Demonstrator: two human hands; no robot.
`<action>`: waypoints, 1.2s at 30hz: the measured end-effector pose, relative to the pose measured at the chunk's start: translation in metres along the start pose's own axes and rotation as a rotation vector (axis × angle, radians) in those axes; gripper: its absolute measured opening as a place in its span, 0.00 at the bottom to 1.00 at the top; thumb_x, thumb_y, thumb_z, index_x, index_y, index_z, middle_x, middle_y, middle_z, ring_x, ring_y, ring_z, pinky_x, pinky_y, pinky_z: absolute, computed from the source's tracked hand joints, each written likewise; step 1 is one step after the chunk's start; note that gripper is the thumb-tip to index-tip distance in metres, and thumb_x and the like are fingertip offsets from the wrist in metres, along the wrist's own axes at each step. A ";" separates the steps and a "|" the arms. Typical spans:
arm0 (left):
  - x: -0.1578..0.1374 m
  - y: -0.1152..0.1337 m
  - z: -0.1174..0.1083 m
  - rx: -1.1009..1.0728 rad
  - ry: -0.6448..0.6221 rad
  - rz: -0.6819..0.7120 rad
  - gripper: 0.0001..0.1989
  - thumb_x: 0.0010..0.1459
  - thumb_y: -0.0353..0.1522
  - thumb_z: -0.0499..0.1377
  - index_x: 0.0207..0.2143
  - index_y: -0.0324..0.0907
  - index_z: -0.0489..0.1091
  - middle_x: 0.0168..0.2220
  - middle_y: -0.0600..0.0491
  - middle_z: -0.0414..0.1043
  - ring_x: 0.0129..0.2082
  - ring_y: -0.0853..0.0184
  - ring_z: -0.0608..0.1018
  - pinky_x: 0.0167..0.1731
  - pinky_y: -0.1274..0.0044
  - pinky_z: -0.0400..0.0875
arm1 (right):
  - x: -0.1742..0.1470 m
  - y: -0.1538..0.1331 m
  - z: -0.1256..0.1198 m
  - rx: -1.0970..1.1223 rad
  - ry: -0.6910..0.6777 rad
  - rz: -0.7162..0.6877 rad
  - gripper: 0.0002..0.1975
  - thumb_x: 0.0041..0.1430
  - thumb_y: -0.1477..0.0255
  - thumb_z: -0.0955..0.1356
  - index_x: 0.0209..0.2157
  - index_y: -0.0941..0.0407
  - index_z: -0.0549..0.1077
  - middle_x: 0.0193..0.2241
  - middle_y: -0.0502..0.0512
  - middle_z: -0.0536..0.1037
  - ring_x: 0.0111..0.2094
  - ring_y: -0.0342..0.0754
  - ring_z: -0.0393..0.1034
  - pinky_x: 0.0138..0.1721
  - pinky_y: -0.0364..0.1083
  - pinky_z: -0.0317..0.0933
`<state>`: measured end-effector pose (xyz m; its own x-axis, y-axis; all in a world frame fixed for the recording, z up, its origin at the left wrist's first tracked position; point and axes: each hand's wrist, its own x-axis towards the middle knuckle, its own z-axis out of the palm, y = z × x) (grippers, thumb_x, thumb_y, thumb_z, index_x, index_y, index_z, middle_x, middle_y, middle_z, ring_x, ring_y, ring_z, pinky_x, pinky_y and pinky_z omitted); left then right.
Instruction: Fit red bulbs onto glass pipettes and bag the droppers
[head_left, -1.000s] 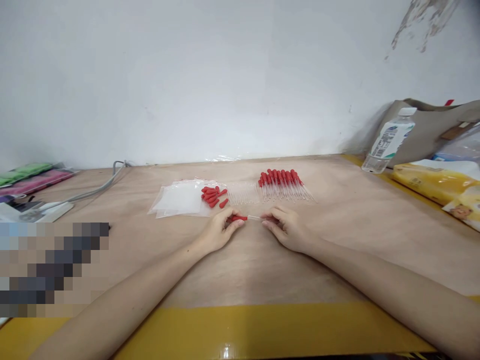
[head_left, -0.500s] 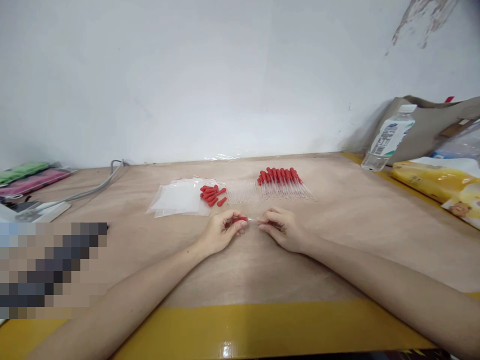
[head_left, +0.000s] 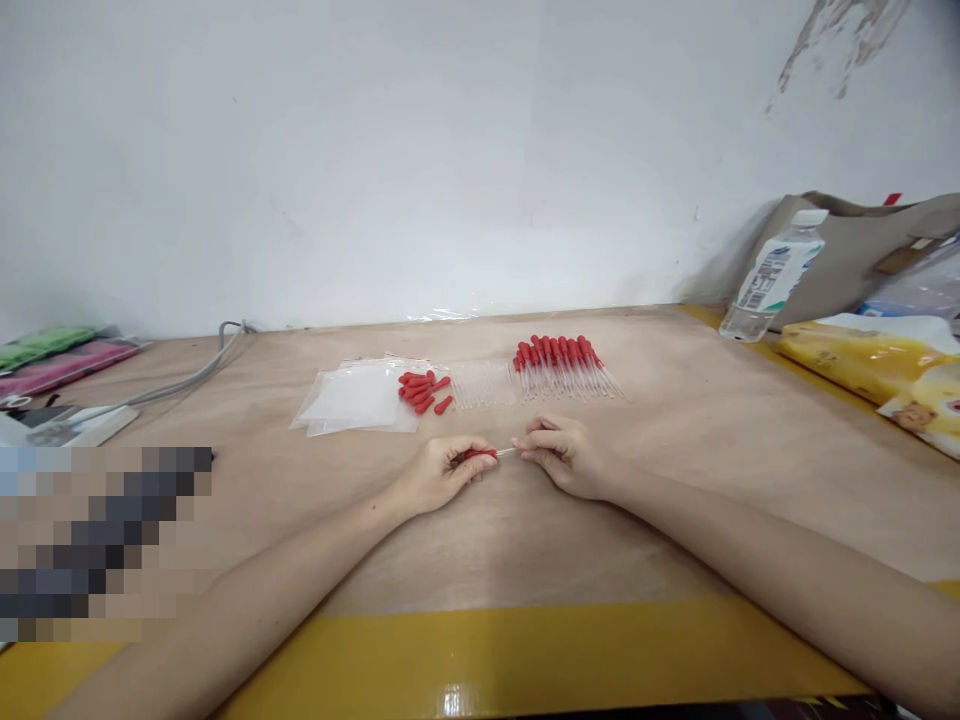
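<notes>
Pinched in my left hand (head_left: 448, 472) is a red rubber dropper bulb (head_left: 481, 454), partly hidden by the fingers. My right hand (head_left: 561, 455) grips a thin clear dropper tube (head_left: 508, 451), whose left end meets the mouth of the bulb. Just beyond my hands lies a small heap of loose red bulbs (head_left: 420, 390). Beside it a row of bare clear tubes (head_left: 482, 385) lies on the table. Further right, several droppers with red bulbs on their tubes (head_left: 561, 358) lie side by side, bulbs toward the wall.
Clear plastic bags (head_left: 352, 395) lie left of the bulbs. A grey cable (head_left: 187, 380) and green and pink packets (head_left: 67, 360) are at the left. A water bottle (head_left: 776, 275), a grey bag (head_left: 840, 260) and a yellow packet (head_left: 862, 355) stand at the right. Yellow tape (head_left: 465, 650) edges the table.
My left hand and the bulb have come slightly lower and nearer me. The tube now lines up with the bulb's mouth, with the right hand almost in the same place.
</notes>
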<state>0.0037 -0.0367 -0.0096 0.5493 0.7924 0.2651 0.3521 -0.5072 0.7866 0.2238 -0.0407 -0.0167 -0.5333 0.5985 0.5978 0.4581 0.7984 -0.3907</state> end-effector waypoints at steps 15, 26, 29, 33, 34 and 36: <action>-0.001 0.003 0.000 0.153 0.020 0.044 0.10 0.54 0.36 0.56 0.33 0.38 0.71 0.26 0.54 0.72 0.24 0.72 0.71 0.24 0.82 0.66 | -0.002 -0.010 0.001 -0.387 0.013 -0.107 0.12 0.58 0.76 0.59 0.34 0.56 0.74 0.26 0.53 0.69 0.24 0.41 0.59 0.23 0.41 0.46; -0.002 -0.002 0.002 0.235 0.007 0.113 0.10 0.56 0.35 0.54 0.35 0.39 0.71 0.29 0.53 0.73 0.27 0.71 0.72 0.27 0.81 0.67 | 0.007 -0.016 0.010 -0.384 -0.143 0.031 0.14 0.61 0.71 0.57 0.31 0.58 0.72 0.26 0.53 0.72 0.23 0.41 0.60 0.23 0.43 0.43; -0.001 -0.002 0.001 0.257 -0.003 0.141 0.10 0.56 0.35 0.54 0.35 0.40 0.71 0.29 0.53 0.73 0.28 0.71 0.73 0.28 0.80 0.68 | 0.009 -0.017 0.009 -0.334 -0.186 0.077 0.14 0.61 0.71 0.57 0.30 0.58 0.70 0.25 0.53 0.72 0.24 0.41 0.61 0.24 0.42 0.46; 0.003 0.000 -0.003 0.356 0.034 0.227 0.09 0.57 0.35 0.53 0.34 0.40 0.71 0.29 0.53 0.74 0.27 0.71 0.73 0.29 0.80 0.68 | 0.010 -0.022 0.007 -0.311 -0.210 0.134 0.13 0.61 0.70 0.57 0.28 0.58 0.68 0.25 0.54 0.71 0.24 0.42 0.61 0.25 0.42 0.50; 0.004 0.000 -0.004 0.375 0.063 0.249 0.09 0.57 0.35 0.54 0.36 0.40 0.71 0.30 0.52 0.74 0.28 0.70 0.74 0.30 0.79 0.68 | 0.011 -0.022 0.006 -0.304 -0.199 0.146 0.13 0.62 0.70 0.56 0.29 0.58 0.68 0.25 0.54 0.71 0.24 0.43 0.61 0.26 0.42 0.51; 0.005 -0.004 -0.009 0.395 0.145 0.261 0.13 0.55 0.35 0.56 0.43 0.40 0.67 0.34 0.50 0.73 0.31 0.68 0.74 0.33 0.77 0.69 | 0.012 -0.021 0.002 -0.263 -0.154 0.170 0.12 0.62 0.70 0.56 0.30 0.57 0.67 0.27 0.55 0.71 0.26 0.44 0.63 0.27 0.43 0.54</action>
<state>-0.0014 -0.0279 -0.0065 0.5564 0.6463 0.5222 0.4920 -0.7627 0.4197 0.2066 -0.0503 -0.0023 -0.5254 0.7403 0.4195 0.7063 0.6543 -0.2701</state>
